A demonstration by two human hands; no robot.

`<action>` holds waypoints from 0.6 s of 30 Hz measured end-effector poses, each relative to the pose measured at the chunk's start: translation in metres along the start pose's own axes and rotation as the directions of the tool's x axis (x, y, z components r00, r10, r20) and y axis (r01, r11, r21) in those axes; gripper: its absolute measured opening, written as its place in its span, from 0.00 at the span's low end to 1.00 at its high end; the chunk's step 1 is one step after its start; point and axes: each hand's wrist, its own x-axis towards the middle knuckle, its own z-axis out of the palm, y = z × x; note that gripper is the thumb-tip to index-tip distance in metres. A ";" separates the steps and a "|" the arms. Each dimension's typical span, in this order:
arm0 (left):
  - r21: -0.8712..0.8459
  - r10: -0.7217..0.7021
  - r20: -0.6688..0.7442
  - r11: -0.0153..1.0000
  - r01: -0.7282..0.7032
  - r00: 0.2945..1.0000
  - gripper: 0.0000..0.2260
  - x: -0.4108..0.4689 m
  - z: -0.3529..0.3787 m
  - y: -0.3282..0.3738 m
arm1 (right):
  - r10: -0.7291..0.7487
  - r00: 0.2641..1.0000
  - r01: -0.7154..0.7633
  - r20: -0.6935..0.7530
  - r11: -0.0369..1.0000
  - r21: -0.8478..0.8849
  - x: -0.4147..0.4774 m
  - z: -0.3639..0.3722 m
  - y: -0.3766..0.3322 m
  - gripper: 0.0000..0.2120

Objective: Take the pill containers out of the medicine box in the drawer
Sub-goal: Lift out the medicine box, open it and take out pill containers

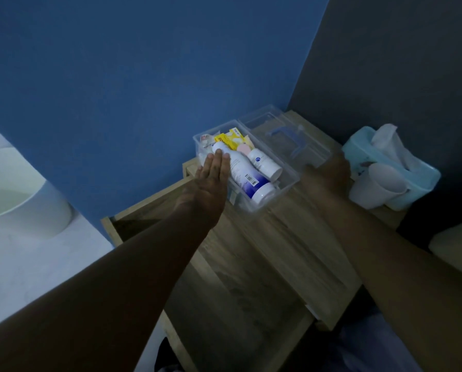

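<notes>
A clear plastic medicine box (289, 182) stands open on the wooden nightstand top, its clear lid (286, 132) with a blue handle laid back to the right. Inside lie a tall white bottle with a purple band (247, 175), a smaller white container (264, 163), and yellow packets (231, 138). My left hand (213, 175) is flat with fingers together, its fingertips touching the tall bottle's upper end. My right hand (327, 171) is blurred at the box's right edge, by the lid; its fingers are not clearly visible.
A light blue tissue pack (393, 167) and stacked white plastic cups (374, 186) stand at the right. The drawer (133, 221) is pulled open at the nightstand's left. A white round bin (23, 200) stands on the floor at far left, against the blue wall.
</notes>
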 end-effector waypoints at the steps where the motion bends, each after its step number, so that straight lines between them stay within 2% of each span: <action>1: 0.010 0.014 0.014 1.000 -0.014 1.000 0.40 0.001 0.001 0.000 | -0.114 0.991 0.115 -0.070 0.993 0.003 0.001 -0.001 -0.004 0.26; 3: 0.046 0.025 0.033 0.999 -0.026 0.999 0.40 0.000 0.003 -0.001 | -0.361 0.928 0.360 -0.090 0.933 -0.031 -0.003 0.000 -0.023 0.22; 5: 0.063 0.043 0.027 0.997 -0.044 0.999 0.40 -0.001 0.003 -0.002 | -0.533 0.846 0.534 0.036 0.841 -0.084 -0.001 0.009 -0.039 0.19; 7: 0.038 0.036 0.006 0.999 -0.036 0.999 0.40 -0.002 0.003 -0.004 | -0.637 0.748 0.661 0.184 0.740 -0.123 0.002 0.022 -0.056 0.18; 9: 0.045 0.050 0.016 0.998 -0.051 0.999 0.41 -0.004 0.002 -0.005 | -0.670 0.657 0.744 0.347 0.650 -0.155 0.006 0.034 -0.068 0.17; 12: 0.059 0.062 0.018 0.996 -0.063 0.998 0.39 -0.002 0.004 -0.006 | -0.605 0.557 0.804 0.569 0.564 -0.187 0.017 0.051 -0.076 0.19; 14: 0.045 0.057 -0.001 0.997 -0.057 0.998 0.37 -0.002 0.005 -0.006 | -0.574 0.524 0.817 0.629 0.546 -0.182 0.024 0.056 -0.079 0.18; 18: 0.070 0.082 -0.011 0.994 -0.081 0.997 0.33 -0.001 0.007 -0.007 | -0.624 0.454 0.863 0.635 0.485 -0.141 0.035 0.061 -0.085 0.14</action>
